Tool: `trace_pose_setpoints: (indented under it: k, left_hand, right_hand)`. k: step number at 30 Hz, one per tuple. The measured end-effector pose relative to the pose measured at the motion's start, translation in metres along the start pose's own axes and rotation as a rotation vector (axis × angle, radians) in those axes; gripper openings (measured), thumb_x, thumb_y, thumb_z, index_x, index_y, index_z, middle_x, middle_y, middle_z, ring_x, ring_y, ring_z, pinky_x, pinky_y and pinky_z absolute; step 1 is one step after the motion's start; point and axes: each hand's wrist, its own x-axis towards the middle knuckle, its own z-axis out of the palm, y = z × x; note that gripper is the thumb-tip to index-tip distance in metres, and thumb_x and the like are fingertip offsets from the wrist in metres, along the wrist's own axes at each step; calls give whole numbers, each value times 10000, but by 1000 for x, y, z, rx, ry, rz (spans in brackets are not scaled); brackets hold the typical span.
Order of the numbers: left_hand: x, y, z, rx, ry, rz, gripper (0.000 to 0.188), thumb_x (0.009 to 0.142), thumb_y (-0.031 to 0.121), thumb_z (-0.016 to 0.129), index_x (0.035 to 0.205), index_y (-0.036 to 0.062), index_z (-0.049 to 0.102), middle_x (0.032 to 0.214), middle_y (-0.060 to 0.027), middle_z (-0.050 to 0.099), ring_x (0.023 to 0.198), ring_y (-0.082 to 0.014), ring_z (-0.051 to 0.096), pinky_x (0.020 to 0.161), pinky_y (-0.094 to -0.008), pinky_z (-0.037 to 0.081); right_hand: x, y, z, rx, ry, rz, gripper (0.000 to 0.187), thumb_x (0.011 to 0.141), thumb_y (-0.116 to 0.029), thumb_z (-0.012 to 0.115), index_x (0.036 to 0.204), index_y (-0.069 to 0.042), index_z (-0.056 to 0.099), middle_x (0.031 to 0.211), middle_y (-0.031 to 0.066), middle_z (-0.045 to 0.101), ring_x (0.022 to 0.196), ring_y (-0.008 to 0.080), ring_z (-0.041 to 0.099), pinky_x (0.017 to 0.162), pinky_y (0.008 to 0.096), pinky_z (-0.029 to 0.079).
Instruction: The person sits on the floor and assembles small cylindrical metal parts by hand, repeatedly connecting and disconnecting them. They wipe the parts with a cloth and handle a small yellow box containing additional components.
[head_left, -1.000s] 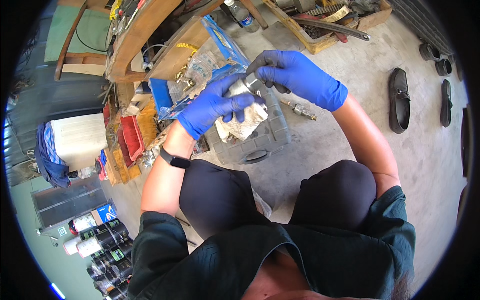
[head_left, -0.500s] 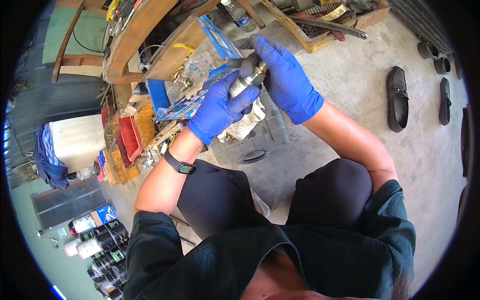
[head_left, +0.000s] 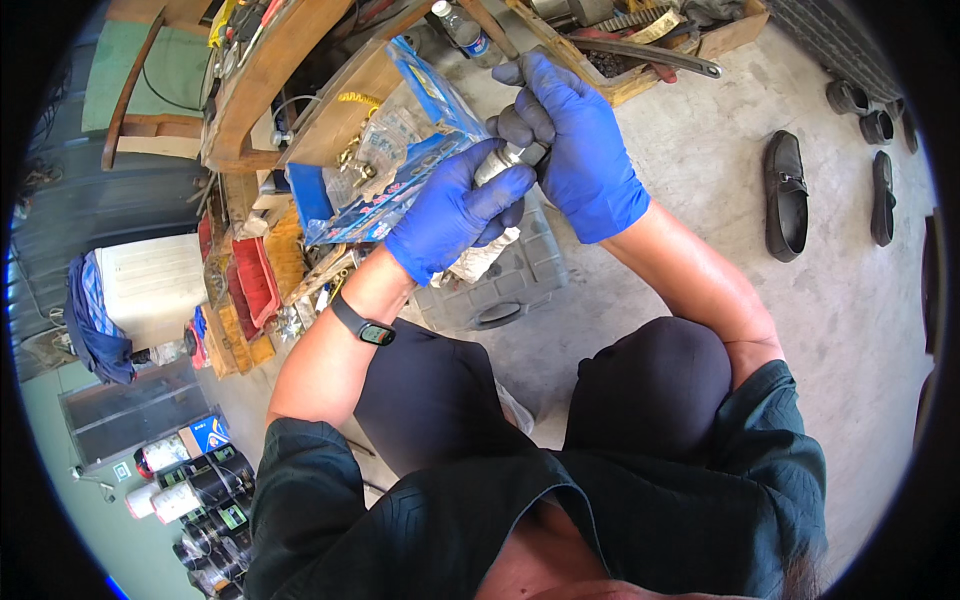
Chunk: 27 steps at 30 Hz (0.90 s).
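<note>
Both my hands wear blue gloves with dark grey fingertips. My left hand (head_left: 445, 220) is closed around the silvery cylindrical body of a metal fitting (head_left: 492, 167), thumb laid along it. The fingers of my right hand (head_left: 595, 150) are curled round the fitting's far end and hide most of it. The fitting is held tilted, its far end up and to the right. Beneath the hands lies a grey plastic case (head_left: 535, 270) with a crumpled whitish cloth (head_left: 480, 262) on it. Just left stands an open blue cardboard box (head_left: 318, 200) with brass pieces and clear plastic bags inside.
A wooden tray (head_left: 630, 88) of tools, with a long wrench (head_left: 650, 52) across it, sits at the far right of the hands. Behind the box stands a plastic bottle (head_left: 465, 32). Black shoes (head_left: 787, 200) rest on the concrete floor. Red bins (head_left: 257, 280) are at left.
My right hand has shifted slightly right, its fingers now curled further over the fitting's end, covering the brass-coloured thread and hex part seen before. My left hand keeps its hold.
</note>
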Motion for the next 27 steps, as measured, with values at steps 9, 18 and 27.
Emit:
trace_pose_setpoints:
  k: [9, 18, 27]
  left_hand:
    - [13, -13, -8, -266, -117, -95, 358, 1009, 426, 565, 1001, 69, 582, 826, -73, 614, 484, -44, 354, 433, -216, 281]
    - [15, -15, -8, -184, 34, -163, 311, 1012, 389, 564, 1041, 79, 573, 843, -73, 600, 452, -37, 349, 410, -191, 253]
    - [-3, -35, -24, 50, 143, -4, 199, 1016, 236, 561, 1133, 77, 593, 790, -25, 570, 522, -39, 383, 460, -196, 275]
  right_hand:
    - [15, 7, -24, -74, 17, 248, 335, 1048, -406, 489, 1140, -109, 614, 681, -24, 560, 701, 155, 644, 510, 277, 453]
    - [53, 15, -55, 223, -102, 284, 288, 1034, -318, 514, 1145, -77, 626, 589, -73, 371, 521, 109, 410, 560, 286, 442]
    - [82, -28, -70, 171, 246, -75, 339, 995, -341, 592, 1098, -19, 617, 636, -7, 474, 605, 151, 569, 668, 387, 539]
